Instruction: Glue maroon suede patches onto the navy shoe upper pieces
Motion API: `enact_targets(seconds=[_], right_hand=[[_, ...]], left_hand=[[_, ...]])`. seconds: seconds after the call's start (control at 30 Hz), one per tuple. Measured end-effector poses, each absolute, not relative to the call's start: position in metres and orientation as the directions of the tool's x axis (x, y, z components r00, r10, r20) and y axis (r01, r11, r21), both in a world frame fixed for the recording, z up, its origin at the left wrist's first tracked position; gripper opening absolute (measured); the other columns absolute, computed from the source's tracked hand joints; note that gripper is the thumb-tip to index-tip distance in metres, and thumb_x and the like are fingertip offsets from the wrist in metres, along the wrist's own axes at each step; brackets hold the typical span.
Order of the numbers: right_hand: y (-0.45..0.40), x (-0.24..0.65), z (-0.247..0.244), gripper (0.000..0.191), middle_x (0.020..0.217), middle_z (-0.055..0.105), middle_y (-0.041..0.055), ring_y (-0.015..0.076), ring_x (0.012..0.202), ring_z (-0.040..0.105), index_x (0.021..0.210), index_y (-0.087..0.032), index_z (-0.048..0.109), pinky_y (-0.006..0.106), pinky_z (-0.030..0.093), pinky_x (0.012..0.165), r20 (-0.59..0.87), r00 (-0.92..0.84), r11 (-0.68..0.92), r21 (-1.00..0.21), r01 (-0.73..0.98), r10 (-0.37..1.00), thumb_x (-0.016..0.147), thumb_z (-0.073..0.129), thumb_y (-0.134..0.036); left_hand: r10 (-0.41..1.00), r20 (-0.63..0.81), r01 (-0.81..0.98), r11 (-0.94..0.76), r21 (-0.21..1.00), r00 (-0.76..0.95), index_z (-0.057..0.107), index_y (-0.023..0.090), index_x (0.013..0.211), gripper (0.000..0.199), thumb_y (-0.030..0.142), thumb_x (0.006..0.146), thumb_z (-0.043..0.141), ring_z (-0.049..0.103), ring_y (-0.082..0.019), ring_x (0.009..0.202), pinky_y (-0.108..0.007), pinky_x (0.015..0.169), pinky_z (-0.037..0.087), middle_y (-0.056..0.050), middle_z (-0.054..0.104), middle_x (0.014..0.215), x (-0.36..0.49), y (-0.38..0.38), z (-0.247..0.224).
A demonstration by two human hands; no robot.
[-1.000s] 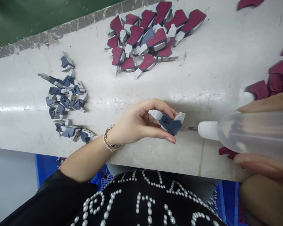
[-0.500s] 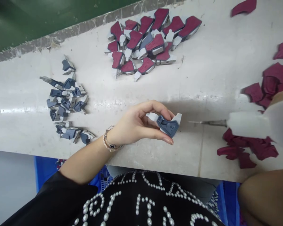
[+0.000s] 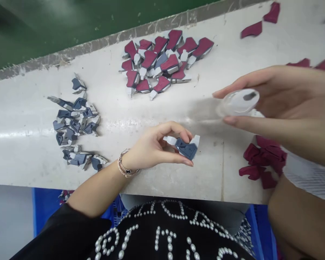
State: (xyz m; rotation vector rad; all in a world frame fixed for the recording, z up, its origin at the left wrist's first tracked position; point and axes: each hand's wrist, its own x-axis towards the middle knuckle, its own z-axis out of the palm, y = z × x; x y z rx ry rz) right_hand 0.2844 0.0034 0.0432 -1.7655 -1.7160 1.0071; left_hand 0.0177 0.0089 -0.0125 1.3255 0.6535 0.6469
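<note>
Between the thumb and fingers of my left hand point(image 3: 162, 144) is a grey-blue plastic part point(image 3: 186, 148) with light grey ends, its recessed face up. To the right, my right hand point(image 3: 284, 104) holds a translucent white bottle point(image 3: 239, 102) between thumb and fingers, above the table. The bottle's needle tip is not visible now. Grey-blue parts without red tops point(image 3: 75, 124) form a pile at the left. Another pile, parts with dark red tops point(image 3: 150, 59), lies behind my hands.
Loose dark red pieces point(image 3: 260, 159) lie on the white table point(image 3: 141, 115) under and beside my right forearm, and more at the upper right. A green surface point(image 3: 97, 29) borders the table's far edge. Blue crates point(image 3: 43, 209) stand below the near edge.
My right hand has come further into view, and the bottle it holds has turned and moved left and up. My left hand keeps the grey-blue part, tilted slightly. The view has shifted a little.
</note>
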Motion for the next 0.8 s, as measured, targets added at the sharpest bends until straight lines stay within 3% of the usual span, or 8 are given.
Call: enact_targets(seconds=[0.13, 0.23, 0.3, 0.37, 0.4, 0.5, 0.63, 0.8], right_hand=[[0.012, 0.272, 0.032, 0.042, 0.122, 0.071, 0.0035, 0.019, 0.082, 0.063, 0.112, -0.027, 0.071, 0.034, 0.046, 0.058, -0.157, -0.116, -0.047, -0.766, 0.641, 0.981, 0.08, 0.075, -0.054], [0.014, 0.27, 0.026, 0.046, 0.126, 0.07, 0.0043, 0.0244, 0.107, 0.065, 0.117, -0.028, 0.066, 0.036, 0.051, 0.075, -0.159, -0.151, -0.03, -0.779, 0.626, 0.976, 0.08, 0.074, -0.054], [0.01, 0.277, 0.025, 0.058, 0.129, 0.069, 0.0087, 0.0275, 0.112, 0.065, 0.127, -0.027, 0.062, 0.04, 0.051, 0.083, -0.192, -0.135, -0.054, -0.743, 0.668, 0.972, 0.079, 0.076, -0.056], [0.0, 0.293, 0.025, 0.062, 0.124, 0.07, 0.0156, 0.031, 0.107, 0.066, 0.127, -0.022, 0.062, 0.045, 0.05, 0.082, -0.223, -0.083, -0.084, -0.649, 0.756, 0.971, 0.078, 0.076, -0.057], [-0.007, 0.304, 0.024, 0.054, 0.118, 0.071, 0.0187, 0.0326, 0.104, 0.065, 0.118, -0.019, 0.065, 0.048, 0.049, 0.082, -0.232, -0.046, -0.102, -0.587, 0.803, 0.972, 0.08, 0.075, -0.055], [-0.029, 0.335, 0.02, 0.029, 0.1, 0.076, 0.0134, 0.0308, 0.095, 0.065, 0.096, -0.023, 0.073, 0.049, 0.047, 0.084, -0.346, -0.026, -0.102, -0.347, 0.932, 0.938, 0.076, 0.08, -0.044], [-0.046, 0.351, 0.015, 0.026, 0.096, 0.078, 0.0064, 0.0246, 0.081, 0.07, 0.098, -0.031, 0.072, 0.042, 0.052, 0.072, -0.628, 0.089, -0.365, -0.325, 0.873, 0.773, 0.083, 0.071, -0.052], [-0.041, 0.339, 0.017, 0.026, 0.069, 0.071, 0.0008, 0.0192, 0.052, 0.061, 0.093, -0.031, 0.068, 0.037, 0.044, 0.052, -0.658, 0.113, -0.351, -0.243, 0.904, 0.744, 0.082, 0.066, -0.055]], left_hand=[[0.743, -0.062, -0.092, 0.165, 0.982, 0.666, 0.067, 0.017, 0.094, 0.04, 0.019, 0.065, 0.095, 0.074, -0.015, 0.091, -0.016, 0.068, 0.065, -0.006, 0.073, 0.103, 0.019, 0.008, -0.015], [0.742, -0.073, -0.091, 0.179, 0.98, 0.666, 0.065, 0.016, 0.092, 0.041, 0.024, 0.065, 0.095, 0.074, -0.016, 0.09, -0.019, 0.066, 0.066, -0.007, 0.072, 0.102, 0.019, 0.007, -0.016], [0.739, -0.092, -0.069, 0.185, 0.98, 0.667, 0.064, 0.016, 0.092, 0.042, 0.027, 0.065, 0.095, 0.074, -0.017, 0.094, -0.022, 0.067, 0.067, -0.007, 0.071, 0.103, 0.02, 0.007, -0.017], [0.738, -0.103, -0.063, 0.193, 0.979, 0.666, 0.064, 0.016, 0.093, 0.042, 0.028, 0.066, 0.094, 0.074, -0.018, 0.096, -0.024, 0.069, 0.068, -0.007, 0.071, 0.104, 0.02, 0.007, -0.017], [0.739, -0.103, -0.07, 0.199, 0.978, 0.666, 0.064, 0.016, 0.093, 0.042, 0.028, 0.066, 0.093, 0.074, -0.018, 0.096, -0.024, 0.07, 0.068, -0.007, 0.07, 0.104, 0.02, 0.007, -0.016], [0.739, -0.108, -0.092, 0.224, 0.97, 0.665, 0.065, 0.016, 0.093, 0.041, 0.028, 0.066, 0.093, 0.074, -0.016, 0.09, -0.025, 0.072, 0.069, -0.006, 0.07, 0.104, 0.021, 0.007, -0.016], [0.73, -0.14, -0.089, 0.266, 0.96, 0.669, 0.067, 0.016, 0.097, 0.039, 0.025, 0.068, 0.091, 0.074, -0.014, 0.088, -0.027, 0.079, 0.069, -0.005, 0.07, 0.108, 0.022, 0.008, -0.017], [0.713, -0.157, -0.101, 0.305, 0.947, 0.683, 0.068, 0.017, 0.104, 0.037, 0.023, 0.073, 0.088, 0.074, -0.015, 0.096, -0.031, 0.091, 0.068, -0.005, 0.071, 0.112, 0.022, 0.007, -0.019]])
